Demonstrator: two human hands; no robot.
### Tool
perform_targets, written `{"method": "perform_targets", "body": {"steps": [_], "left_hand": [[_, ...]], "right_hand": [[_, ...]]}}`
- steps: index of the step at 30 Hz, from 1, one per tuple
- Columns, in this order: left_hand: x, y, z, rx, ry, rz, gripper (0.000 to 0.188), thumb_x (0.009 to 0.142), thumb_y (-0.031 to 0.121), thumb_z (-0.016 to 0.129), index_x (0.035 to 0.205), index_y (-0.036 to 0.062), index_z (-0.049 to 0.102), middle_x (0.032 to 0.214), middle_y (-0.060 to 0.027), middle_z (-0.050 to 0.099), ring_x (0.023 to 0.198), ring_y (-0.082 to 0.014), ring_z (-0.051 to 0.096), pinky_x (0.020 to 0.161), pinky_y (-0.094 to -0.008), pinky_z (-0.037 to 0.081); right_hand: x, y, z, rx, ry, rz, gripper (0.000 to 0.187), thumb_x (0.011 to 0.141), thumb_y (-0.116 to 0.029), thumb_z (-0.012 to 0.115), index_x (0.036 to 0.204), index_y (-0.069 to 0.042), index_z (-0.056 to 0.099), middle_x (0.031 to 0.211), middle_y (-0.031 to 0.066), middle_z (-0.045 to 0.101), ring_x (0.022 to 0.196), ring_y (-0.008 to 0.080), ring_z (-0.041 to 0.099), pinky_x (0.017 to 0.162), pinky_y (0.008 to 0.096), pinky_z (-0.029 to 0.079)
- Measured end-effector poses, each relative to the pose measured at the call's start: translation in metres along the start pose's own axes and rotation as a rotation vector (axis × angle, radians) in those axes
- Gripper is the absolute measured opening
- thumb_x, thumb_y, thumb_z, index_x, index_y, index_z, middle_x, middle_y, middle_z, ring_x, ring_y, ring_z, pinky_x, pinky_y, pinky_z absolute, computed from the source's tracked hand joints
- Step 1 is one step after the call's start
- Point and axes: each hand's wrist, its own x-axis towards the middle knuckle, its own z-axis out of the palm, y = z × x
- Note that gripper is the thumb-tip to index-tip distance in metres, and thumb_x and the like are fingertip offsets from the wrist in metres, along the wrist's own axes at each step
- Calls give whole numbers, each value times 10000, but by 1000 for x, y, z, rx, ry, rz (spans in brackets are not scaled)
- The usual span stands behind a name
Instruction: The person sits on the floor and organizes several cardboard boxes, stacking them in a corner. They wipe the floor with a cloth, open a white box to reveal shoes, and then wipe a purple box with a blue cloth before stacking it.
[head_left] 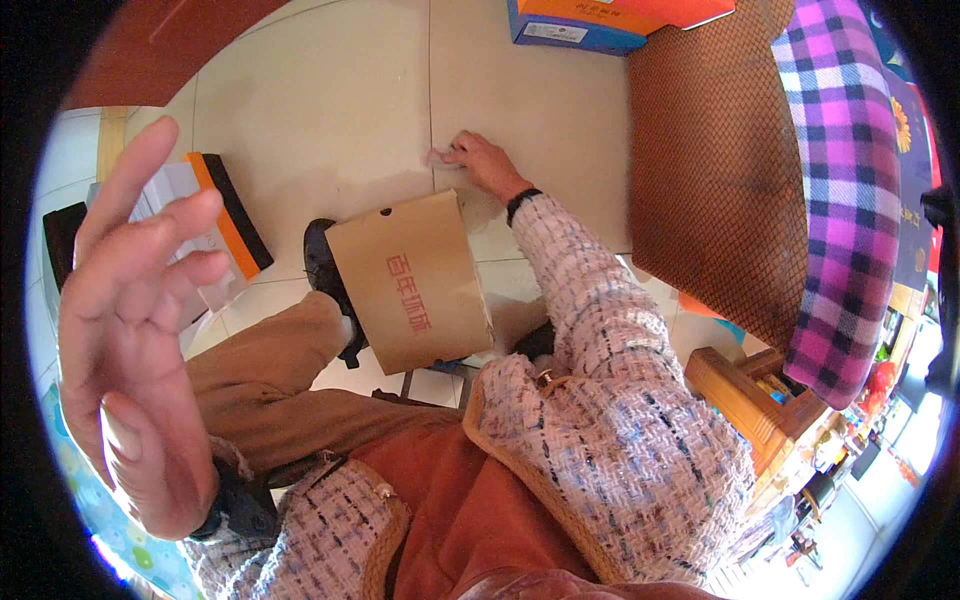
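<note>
My left hand (140,330) is raised close to the camera at the left, its fingers apart and slightly bent, holding nothing. Stretched forward over the tiled floor, my right hand (484,165) has its fingers closed. A small pale, crumpled-looking bit (437,158) shows at those fingertips, too small to name. Just nearer to me than that hand, a brown cardboard box (420,285) with red print sits between my legs. Its flat side faces up, and a dark shoe (322,262) is beside its left edge.
A white, orange and black box (232,215) lies on the left. Beyond my right hand is an orange and blue box (580,38). To the right stands a brown mesh-patterned panel (715,180), with a purple checked cloth (845,190) over its edge. Wooden furniture (735,395) is nearer right.
</note>
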Motion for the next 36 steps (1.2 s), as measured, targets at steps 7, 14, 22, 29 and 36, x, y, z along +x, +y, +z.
{"method": "perform_targets", "body": {"steps": [7, 14, 22, 29, 36], "left_hand": [[-6, 5, 3, 8, 43, 59, 687, 944, 592, 427, 1338, 40, 541, 1505, -274, 368, 1309, -290, 497, 1037, -391, 393], [-2, 11, 9, -19, 99, 142, 478, 1016, 381, 411, 1291, 24, 570, 1486, -193, 437, 1301, -272, 504, 1049, -398, 396], [24, -79, 40, -544, 41, 54, 374, 982, 268, 571, 1273, 37, 609, 1328, -125, 593, 1241, -198, 538, 1003, -375, 436], [-24, -269, 182, -257, 296, -777, 626, 771, 410, 757, 1104, -106, 637, 1185, -328, 621, 1140, -380, 621, 899, -475, 522], [-79, -326, 228, -50, 1, -810, 525, 893, 389, 641, 1161, -63, 638, 1137, -215, 684, 998, -338, 664, 812, -422, 506]], "right_hand": [[-139, 6, 15, -33, 75, -142, 225, 836, -88, 612, 1050, -120, 675, 1022, 124, 584, 1003, 332, 581, 846, 414, 494], [-246, 4, 17, 110, -518, -51, 247, 860, -287, 615, 917, -48, 641, 978, 186, 650, 950, 380, 626, 807, 474, 494], [-204, -46, -39, 401, -294, 272, 757, 880, -605, 564, 1303, 22, 583, 1187, 245, 643, 1130, 355, 602, 928, 416, 495], [-201, -106, 13, 892, -194, 533, 958, 826, -600, 683, 1449, 64, 383, 1467, 234, 436, 1330, 326, 444, 1069, 419, 392], [-239, -108, 54, 1003, 18, 524, 976, 835, -561, 710, 1472, 67, 318, 1454, 230, 443, 1327, 319, 445, 1086, 421, 373]]}}
